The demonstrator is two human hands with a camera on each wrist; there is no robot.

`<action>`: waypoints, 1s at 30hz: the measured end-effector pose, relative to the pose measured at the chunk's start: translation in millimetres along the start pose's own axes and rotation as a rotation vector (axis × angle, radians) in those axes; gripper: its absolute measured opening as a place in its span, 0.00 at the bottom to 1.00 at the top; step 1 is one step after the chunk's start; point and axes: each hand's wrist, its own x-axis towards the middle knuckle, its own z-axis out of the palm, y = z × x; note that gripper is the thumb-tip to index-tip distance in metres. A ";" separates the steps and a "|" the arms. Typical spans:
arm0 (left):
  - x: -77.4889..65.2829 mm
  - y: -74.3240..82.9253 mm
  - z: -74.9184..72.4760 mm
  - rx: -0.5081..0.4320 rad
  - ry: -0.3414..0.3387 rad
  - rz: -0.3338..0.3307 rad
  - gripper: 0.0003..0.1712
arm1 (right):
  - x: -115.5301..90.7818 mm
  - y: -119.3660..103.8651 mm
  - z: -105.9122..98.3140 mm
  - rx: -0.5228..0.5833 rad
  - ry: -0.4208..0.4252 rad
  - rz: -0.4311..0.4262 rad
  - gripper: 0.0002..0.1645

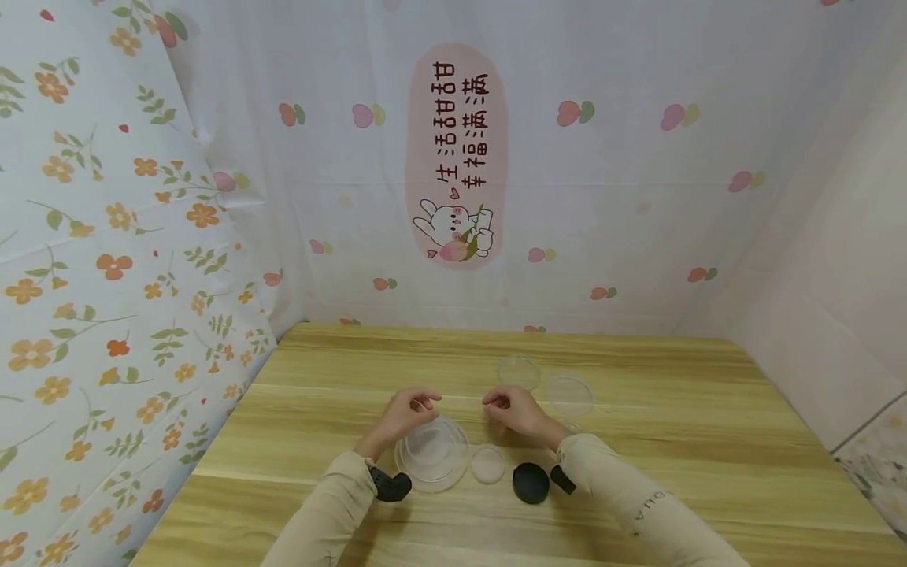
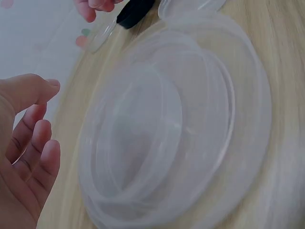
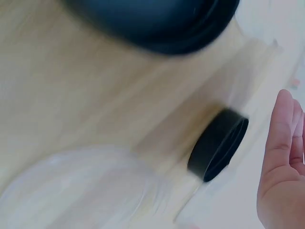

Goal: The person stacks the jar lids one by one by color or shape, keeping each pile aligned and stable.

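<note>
My left hand (image 1: 413, 409) is over the far edge of a stack of clear round lids (image 1: 432, 453). Its fingers are loosely bent with nothing between them, and in the left wrist view the thumb stands apart from them. The stacked lids (image 2: 190, 143) go from wide at the bottom to small on top. Across a gap, my right hand (image 1: 520, 411) hovers above the table, holding nothing. A small black cap (image 3: 214, 145) stands on its edge near that hand in the right wrist view; I cannot make it out in the head view.
A small clear disc (image 1: 488, 465) lies right of the stack, beside a round black lid (image 1: 531, 483). Beyond my right hand lie two clear discs, one left (image 1: 519, 372) and one right (image 1: 570, 395). Patterned cloth (image 1: 602, 197) hangs behind the wooden table (image 1: 673, 409).
</note>
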 end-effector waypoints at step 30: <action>66.1 -19.9 50.9 0.126 0.025 -0.127 0.14 | -4.6 47.4 -63.3 -0.095 0.244 0.174 0.12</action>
